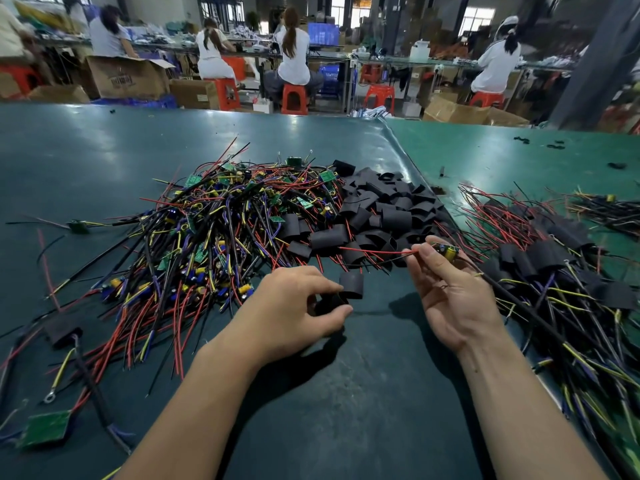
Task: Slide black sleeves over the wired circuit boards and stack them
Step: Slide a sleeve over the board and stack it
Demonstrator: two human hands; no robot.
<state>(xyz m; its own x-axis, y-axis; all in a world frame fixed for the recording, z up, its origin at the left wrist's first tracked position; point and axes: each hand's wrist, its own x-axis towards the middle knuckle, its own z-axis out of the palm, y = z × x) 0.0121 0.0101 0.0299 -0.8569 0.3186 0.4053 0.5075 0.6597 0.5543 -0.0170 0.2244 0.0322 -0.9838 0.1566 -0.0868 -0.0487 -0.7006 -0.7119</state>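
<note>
Head view: sleeved boards piled at right on the table; far larger tangle of bare wired boards left, loose sleeves behind, so much remains. Left hand pinches a black sleeve near centre. Right hand pinches a wired board, unsleeved.
</note>
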